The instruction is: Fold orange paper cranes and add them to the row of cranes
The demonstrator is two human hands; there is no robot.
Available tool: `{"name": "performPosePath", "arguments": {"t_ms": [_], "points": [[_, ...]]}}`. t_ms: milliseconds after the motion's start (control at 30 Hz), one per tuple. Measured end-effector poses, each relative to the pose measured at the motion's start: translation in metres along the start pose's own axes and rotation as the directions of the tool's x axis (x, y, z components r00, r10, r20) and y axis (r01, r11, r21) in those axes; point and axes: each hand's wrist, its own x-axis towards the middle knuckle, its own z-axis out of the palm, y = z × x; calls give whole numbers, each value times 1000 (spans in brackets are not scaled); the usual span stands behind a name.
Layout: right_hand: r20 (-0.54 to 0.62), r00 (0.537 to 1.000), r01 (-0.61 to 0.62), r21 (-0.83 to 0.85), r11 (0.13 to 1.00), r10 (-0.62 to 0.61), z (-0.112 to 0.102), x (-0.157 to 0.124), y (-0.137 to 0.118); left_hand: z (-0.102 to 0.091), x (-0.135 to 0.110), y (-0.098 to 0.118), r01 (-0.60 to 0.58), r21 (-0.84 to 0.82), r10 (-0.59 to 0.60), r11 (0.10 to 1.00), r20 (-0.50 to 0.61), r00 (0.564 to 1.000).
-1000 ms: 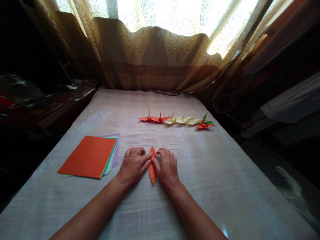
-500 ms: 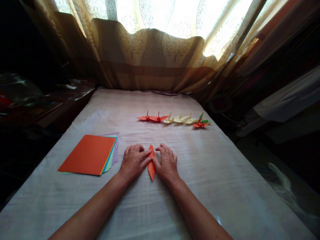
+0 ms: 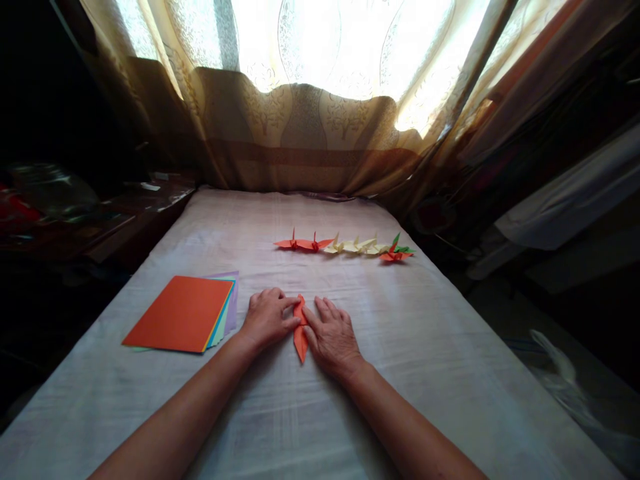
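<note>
A narrow folded orange origami paper (image 3: 301, 340), pointed at its near end, lies on the pale cloth in front of me. My left hand (image 3: 269, 316) holds its left edge, index fingertip near the top and thumb lower down. From the other side my right hand (image 3: 332, 331) presses on it with index finger and thumb, the other fingers resting on the cloth. Part of the paper is hidden under the fingertips. To the left lies a stack of square origami paper (image 3: 183, 313), orange on top, with yellow, blue, green and purple edges showing.
Farther back, a row of folded paper cranes (image 3: 355, 247) in red, cream and green stands on the cloth-covered bed (image 3: 240, 220). A patterned curtain (image 3: 300, 127) hangs behind it. At the left is a dark shelf with a glass jar (image 3: 55, 192); a clear plastic bag (image 3: 560, 373) lies low at the right.
My right hand has shifted its index finger onto the paper's upper right edge, and the paper's outline has changed slightly. The camera view has tilted up a little.
</note>
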Motion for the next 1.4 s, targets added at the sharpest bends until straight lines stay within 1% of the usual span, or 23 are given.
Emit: {"name": "performPosePath", "arguments": {"t_ms": [100,267,367,500,567,633,667,733,767,800,867,1033,1133,1200,1300,1400], "points": [[26,999,18,9,1000,-18,-2,-2,3,-4,2,2,29,6,-29,1000,22,999],[41,998,52,23,998,-53,-5,-8,3,-1,2,2,31,-8,-31,999,33,999],[66,997,44,23,999,-45,-8,-9,2,-2,6,-4,26,-44,-23,999,70,997],[81,996,30,38,999,-33,-9,-8,2,-6,9,-17,-23,-97,33,995,106,994],[69,997,25,47,999,-29,-8,-9,2,-5,4,-21,-52,-131,63,990,83,995],[62,998,23,61,998,-27,-7,-9,1,0,-5,-19,-75,-160,80,984,23,997],[60,998,21,71,997,-25,-7,-10,1,4,-11,-17,-84,-167,84,982,-13,996],[59,998,20,93,995,-25,-6,-10,2,12,-21,-11,-153,-202,128,967,-131,983],[55,998,21,104,994,-27,-6,-10,2,16,-25,-7,-183,-196,152,963,-163,975],[45,999,25,115,993,-30,-6,-11,3,19,-28,-4,-195,-179,162,964,-187,969],[8,999,38,140,990,-39,-4,-11,6,20,-31,2,-206,-148,177,967,-189,966],[-127,992,36,215,976,-9,4,-13,13,6,-24,10,-188,-50,183,981,-90,979],[-179,984,35,258,966,12,8,-13,15,-1,-18,16,-192,70,194,979,-31,980],[-199,980,46,271,962,10,9,-12,16,-2,-14,19,-217,166,221,962,-7,975],[-211,978,62,278,959,-2,10,-12,16,0,-10,19,-309,288,319,906,14,948],[-215,977,72,284,956,-9,11,-13,17,3,-10,16,-390,366,420,845,-3,907]]}}
